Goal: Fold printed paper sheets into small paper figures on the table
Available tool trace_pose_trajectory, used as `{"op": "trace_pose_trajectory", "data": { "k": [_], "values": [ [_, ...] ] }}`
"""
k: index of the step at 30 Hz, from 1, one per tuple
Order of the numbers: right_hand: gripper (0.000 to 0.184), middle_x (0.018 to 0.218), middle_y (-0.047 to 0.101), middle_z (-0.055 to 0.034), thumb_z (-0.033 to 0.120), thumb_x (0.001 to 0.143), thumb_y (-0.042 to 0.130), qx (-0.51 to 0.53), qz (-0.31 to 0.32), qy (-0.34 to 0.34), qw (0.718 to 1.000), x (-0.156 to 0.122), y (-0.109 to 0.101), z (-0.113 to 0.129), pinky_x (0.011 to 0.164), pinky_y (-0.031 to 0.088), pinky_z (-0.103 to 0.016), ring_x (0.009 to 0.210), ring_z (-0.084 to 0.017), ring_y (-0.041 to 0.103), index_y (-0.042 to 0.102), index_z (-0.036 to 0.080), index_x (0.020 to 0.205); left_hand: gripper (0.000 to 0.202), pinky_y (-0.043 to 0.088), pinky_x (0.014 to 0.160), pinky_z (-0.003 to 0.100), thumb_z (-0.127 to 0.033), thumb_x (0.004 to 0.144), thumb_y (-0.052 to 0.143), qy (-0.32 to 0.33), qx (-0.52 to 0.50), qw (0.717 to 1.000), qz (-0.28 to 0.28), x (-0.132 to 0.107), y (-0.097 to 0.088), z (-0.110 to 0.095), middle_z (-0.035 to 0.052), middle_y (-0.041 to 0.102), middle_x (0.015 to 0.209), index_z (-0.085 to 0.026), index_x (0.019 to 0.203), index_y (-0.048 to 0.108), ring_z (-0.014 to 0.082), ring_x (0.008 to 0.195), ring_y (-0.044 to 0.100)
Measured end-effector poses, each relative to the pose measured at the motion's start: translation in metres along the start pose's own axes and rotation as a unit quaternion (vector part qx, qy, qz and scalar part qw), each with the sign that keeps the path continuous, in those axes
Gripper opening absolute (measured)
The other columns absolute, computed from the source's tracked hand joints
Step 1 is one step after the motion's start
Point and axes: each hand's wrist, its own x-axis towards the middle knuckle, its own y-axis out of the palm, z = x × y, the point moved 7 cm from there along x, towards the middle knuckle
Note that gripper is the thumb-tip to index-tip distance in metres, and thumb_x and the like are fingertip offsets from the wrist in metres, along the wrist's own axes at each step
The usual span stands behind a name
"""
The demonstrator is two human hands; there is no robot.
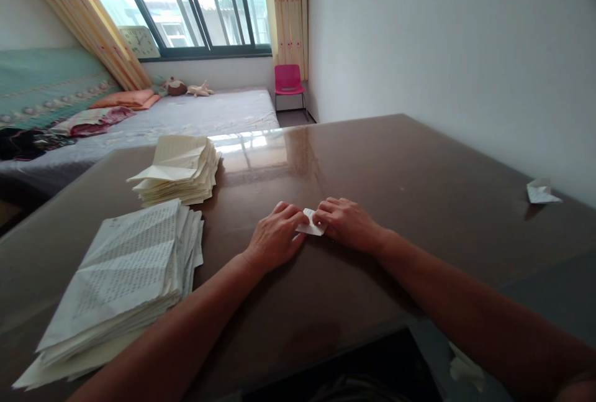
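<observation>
A small folded piece of white paper point(311, 223) lies on the brown table point(400, 166) between my two hands. My left hand point(275, 237) presses on its left side with curled fingers. My right hand point(347, 222) pinches its right side, fingers bent and closed on the paper. Both hands rest on the tabletop near its middle.
A stack of printed sheets point(125, 278) lies at the near left, and a pile of folded cream paper point(179, 169) sits behind it. A small folded paper piece point(541, 192) rests at the far right by the white wall. A bed point(186, 116) and pink chair point(287, 82) stand beyond.
</observation>
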Motion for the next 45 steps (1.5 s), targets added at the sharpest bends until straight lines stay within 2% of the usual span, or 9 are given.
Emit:
{"op": "trace_pose_trajectory", "data": {
  "k": [6,11,15,18,25,32,38,42,45],
  "values": [
    [0.021,0.098,0.066,-0.0049,0.029,0.091,0.052,0.214,0.009,-0.022,0.976,0.000,0.007,-0.020,0.085,0.043,-0.029,0.094,-0.017,0.055,0.070,0.023,0.099,0.024,0.045,0.077,0.029,-0.035,0.091,0.046,-0.017,-0.009,0.999,0.038,-0.004,0.005,0.004,0.0032,0.064,0.094,-0.025,0.089,0.067,0.0194,0.094,0.053],
    [0.024,0.094,0.069,-0.0048,0.033,0.091,0.052,0.306,0.006,0.031,0.951,0.003,0.013,-0.036,0.084,0.044,-0.028,0.090,-0.016,0.060,0.071,0.020,0.100,0.029,0.044,0.080,0.028,-0.035,0.092,0.044,-0.062,-0.064,0.995,0.034,-0.004,0.007,0.015,0.0036,0.065,0.091,-0.023,0.088,0.070,0.0176,0.088,0.058],
    [0.024,0.090,0.069,-0.0048,0.032,0.091,0.051,0.260,-0.022,0.090,0.961,0.006,0.017,-0.039,0.081,0.043,-0.028,0.087,-0.017,0.059,0.070,0.019,0.097,0.027,0.044,0.076,0.028,-0.032,0.091,0.044,-0.103,-0.077,0.991,0.032,-0.001,0.011,0.024,0.0040,0.066,0.090,-0.022,0.090,0.069,0.0174,0.084,0.060],
    [0.022,0.089,0.068,-0.0049,0.032,0.092,0.049,0.204,-0.037,0.106,0.972,0.007,0.019,-0.036,0.081,0.042,-0.029,0.087,-0.017,0.057,0.068,0.020,0.093,0.024,0.044,0.076,0.028,-0.032,0.089,0.047,-0.128,-0.090,0.988,0.018,-0.001,0.012,0.028,0.0023,0.067,0.088,-0.023,0.103,0.064,0.0177,0.082,0.061],
    [0.020,0.087,0.063,-0.0034,0.039,0.090,0.052,0.126,-0.036,0.194,0.972,0.006,0.021,-0.038,0.068,0.038,-0.025,0.080,-0.016,0.056,0.060,0.022,0.096,0.043,0.044,0.077,0.029,-0.029,0.090,0.044,-0.113,-0.069,0.991,0.025,-0.001,0.011,0.022,0.0010,0.065,0.094,-0.029,0.132,0.045,0.0180,0.085,0.059],
    [0.017,0.084,0.064,-0.0012,0.040,0.090,0.052,0.097,-0.008,0.212,0.973,0.008,0.018,-0.035,0.061,0.032,-0.024,0.079,-0.015,0.056,0.058,0.023,0.089,0.038,0.044,0.072,0.028,-0.034,0.095,0.034,-0.108,0.030,0.992,0.062,-0.003,0.013,0.017,0.0033,0.059,0.089,-0.038,0.127,0.053,0.0203,0.091,0.056],
    [0.014,0.083,0.065,-0.0007,0.037,0.088,0.053,0.083,-0.011,0.219,0.972,0.010,0.019,-0.035,0.058,0.030,-0.025,0.076,-0.015,0.057,0.058,0.024,0.087,0.038,0.042,0.062,0.026,-0.032,0.095,0.034,-0.094,0.084,0.989,0.074,-0.005,0.014,0.011,0.0041,0.056,0.091,-0.042,0.127,0.051,0.0220,0.090,0.053],
    [0.013,0.082,0.066,-0.0011,0.036,0.087,0.053,0.079,-0.017,0.215,0.973,0.011,0.018,-0.034,0.058,0.030,-0.026,0.077,-0.016,0.057,0.058,0.023,0.085,0.037,0.042,0.060,0.026,-0.027,0.094,0.039,-0.066,0.149,0.983,0.081,-0.005,0.013,0.002,0.0050,0.055,0.095,-0.037,0.128,0.049,0.0228,0.092,0.050],
    [0.014,0.084,0.066,-0.0013,0.035,0.087,0.053,0.079,-0.020,0.210,0.974,0.011,0.018,-0.034,0.059,0.030,-0.026,0.078,-0.016,0.057,0.058,0.023,0.084,0.037,0.046,0.071,0.030,-0.023,0.094,0.040,-0.020,0.174,0.982,0.073,-0.004,0.012,-0.007,0.0063,0.055,0.104,-0.029,0.130,0.047,0.0232,0.099,0.048]
  ]
}}
